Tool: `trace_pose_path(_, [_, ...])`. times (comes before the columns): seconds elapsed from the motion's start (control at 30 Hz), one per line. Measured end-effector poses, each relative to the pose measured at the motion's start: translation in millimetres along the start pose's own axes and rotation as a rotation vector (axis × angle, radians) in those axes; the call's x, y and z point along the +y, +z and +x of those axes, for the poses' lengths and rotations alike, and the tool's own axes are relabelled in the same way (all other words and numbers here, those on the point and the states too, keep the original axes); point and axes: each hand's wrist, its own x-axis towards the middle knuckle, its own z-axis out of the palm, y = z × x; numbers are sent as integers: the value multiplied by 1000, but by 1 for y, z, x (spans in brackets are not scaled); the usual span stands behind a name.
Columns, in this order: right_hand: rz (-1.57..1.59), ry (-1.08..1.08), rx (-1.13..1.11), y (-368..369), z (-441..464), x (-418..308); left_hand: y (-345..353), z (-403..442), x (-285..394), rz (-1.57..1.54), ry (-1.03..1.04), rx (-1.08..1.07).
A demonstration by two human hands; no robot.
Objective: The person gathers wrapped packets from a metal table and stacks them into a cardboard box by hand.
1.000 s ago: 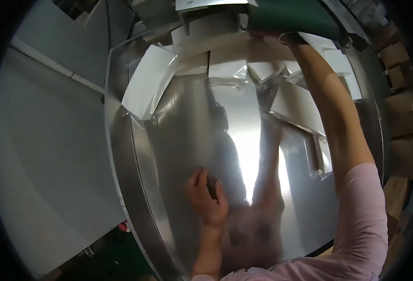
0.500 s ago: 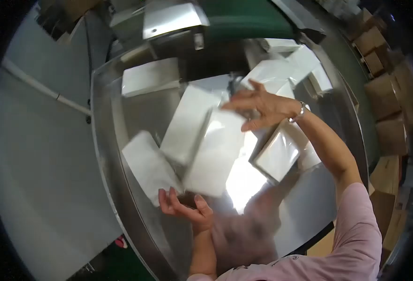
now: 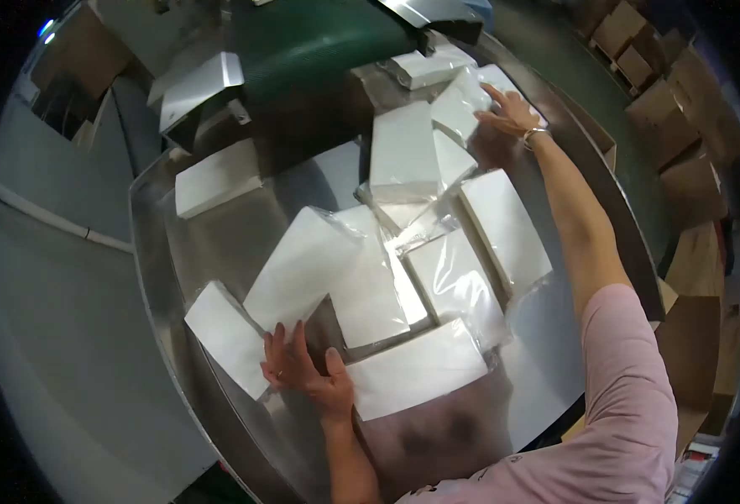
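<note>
Several white, block-shaped packs in clear plastic wrap lie loose in a metal tray (image 3: 156, 298). My left hand (image 3: 307, 374) is low in the view, its fingers and thumb apart with nothing between them. Its fingertips are at the near edge of a large white pack (image 3: 298, 260); a slanted pack (image 3: 227, 336) lies to its left and a crosswise pack (image 3: 420, 370) to its right. Toward the far right, my right hand (image 3: 511, 113) reaches out with fingers spread against a white pack (image 3: 504, 80). A second wrapped pack (image 3: 458, 105) lies beside those fingers.
Beyond the tray's far side is a green conveyor belt (image 3: 324, 42), with a metal bracket (image 3: 206, 88) on its left. Cardboard boxes (image 3: 689, 168) are stacked along the right. The tray's raised right wall (image 3: 601, 172) runs beside my right arm. A grey panel (image 3: 59, 336) stands at left.
My right hand has moved from above the middle packs to the far right ones. A pack now lies crosswise beside my left hand, and the middle packs are arranged differently. The view has shifted.
</note>
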Motion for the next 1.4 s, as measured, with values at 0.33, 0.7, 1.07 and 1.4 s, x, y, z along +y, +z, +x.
trace_pose_path(0.33, [-136, 58, 114, 5, -185, 10, 5, -1, -4, 46, -9, 50])
trace_pose_path(0.7, [-94, 127, 98, -12, -440, -70, -16, -20, 30, 118, 210, 35])
trace_pose_path(1.07, [500, 687, 184, -9, -396, 15, -97, -113, 35, -81, 126, -644])
trace_pose_path(1.4, [1809, 486, -172, -41, -436, 34, -110, -111, 18, -1221, -735, -695])
